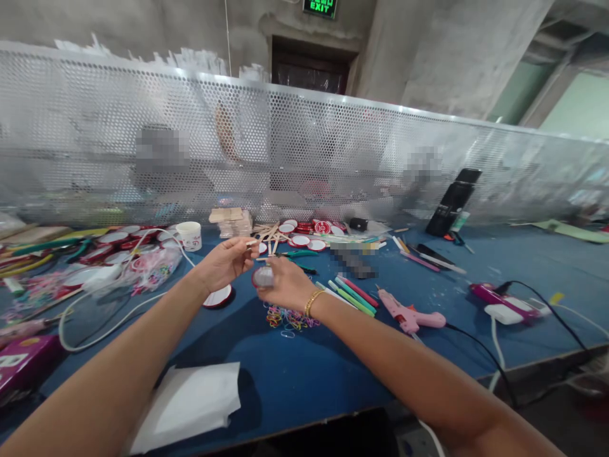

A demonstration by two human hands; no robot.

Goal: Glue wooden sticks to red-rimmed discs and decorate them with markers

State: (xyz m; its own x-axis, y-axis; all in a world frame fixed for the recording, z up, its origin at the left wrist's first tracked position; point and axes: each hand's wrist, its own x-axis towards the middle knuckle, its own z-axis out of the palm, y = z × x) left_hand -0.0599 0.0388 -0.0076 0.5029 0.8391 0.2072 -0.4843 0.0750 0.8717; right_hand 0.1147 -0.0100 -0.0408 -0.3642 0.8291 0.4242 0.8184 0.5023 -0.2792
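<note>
At centre frame, above a blue-covered bench (295, 374), both hands meet. Left hand (223, 261): grip pinched together on a thin wooden stick (250, 243), held just above the surface. Right hand (285, 282): grip clamped on a small round red-rimmed disc (263, 277), gold bracelet at the wrist. A second red-rimmed disc (217, 297) lies flat on the bench directly below the left hand. Loose coloured rubber bands (288, 317) lie just beneath the right wrist.

Surface: cluttered. Pink glue gun (412, 315) lies right of centre, its cable running off the lower right edge. Coloured sticks (354, 293) lie between glue gun and hands. White folded sheet (190, 403) at lower left. White cup (190, 235) and more discs toward upper left.

Room: perforated metal screen (304, 152) spans the far edge of the bench; bare concrete walls behind; green exit sign (320, 7) at top centre above a dark doorway
</note>
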